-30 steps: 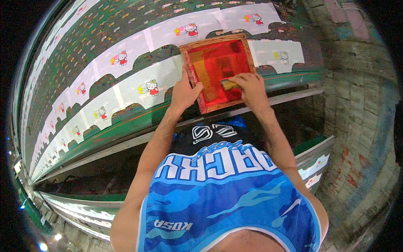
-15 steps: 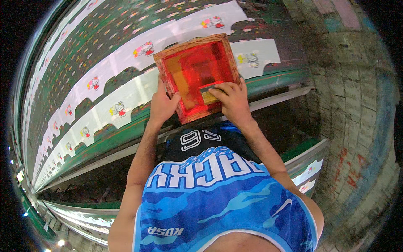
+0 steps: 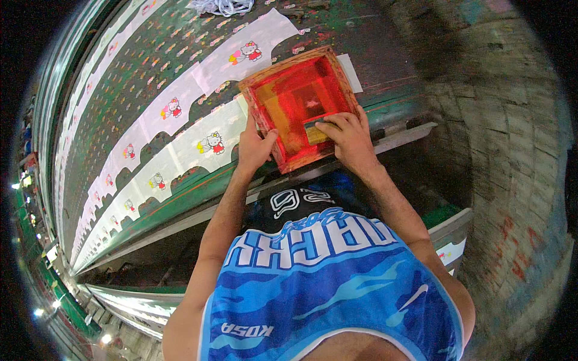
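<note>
A square wooden printing screen [image 3: 289, 65], stained red inside with an amber strip, rests tilted over the end of the near row of white printed pieces. My left hand [image 3: 257, 144] grips its left side, thumb over the rim. My right hand [image 3: 352, 141] is at the opposite side, its fingers closed inside around what looks like a small squeegee [image 3: 315, 133], with a dark edge and a yellowish part. Whether this hand also bears on the rim is hard to tell. Beneath the screen, most of one white piece [image 3: 351, 71] is hidden.
Rows of white pieces with cartoon cat prints [image 3: 174, 141] run along the long dark table [image 3: 385, 75] to the far left. A bundle of pale cloth strips [image 3: 221, 6] lies at the back. Right of the table stands a grey brick wall [image 3: 506, 150]. Another bench [image 3: 448, 225] is behind me.
Both hands have carried the screen rightward along the row, onto the end piece. A printed piece formerly under it now shows at its left. My view has shifted right with it.
</note>
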A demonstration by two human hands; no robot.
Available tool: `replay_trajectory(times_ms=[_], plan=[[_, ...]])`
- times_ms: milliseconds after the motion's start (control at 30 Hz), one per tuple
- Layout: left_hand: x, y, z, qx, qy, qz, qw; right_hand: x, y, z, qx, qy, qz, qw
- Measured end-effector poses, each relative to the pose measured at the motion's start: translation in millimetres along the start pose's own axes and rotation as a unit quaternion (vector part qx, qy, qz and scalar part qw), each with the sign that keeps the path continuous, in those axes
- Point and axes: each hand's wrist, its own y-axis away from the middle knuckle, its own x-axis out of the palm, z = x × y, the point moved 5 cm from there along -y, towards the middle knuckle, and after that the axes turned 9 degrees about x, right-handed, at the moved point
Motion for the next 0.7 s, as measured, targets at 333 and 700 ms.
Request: replay_trajectory(times_ms=[333,700], plan=[[-2,0,1,-0.036,-0.043,0.021,0.998,-19,-20,3,0.048,0.042,0.172,0.983],[-3,-6,-6,0.028,-0.082,0.003,0.996,-2,-123,-13,0.051,0.045,0.093,0.993]])
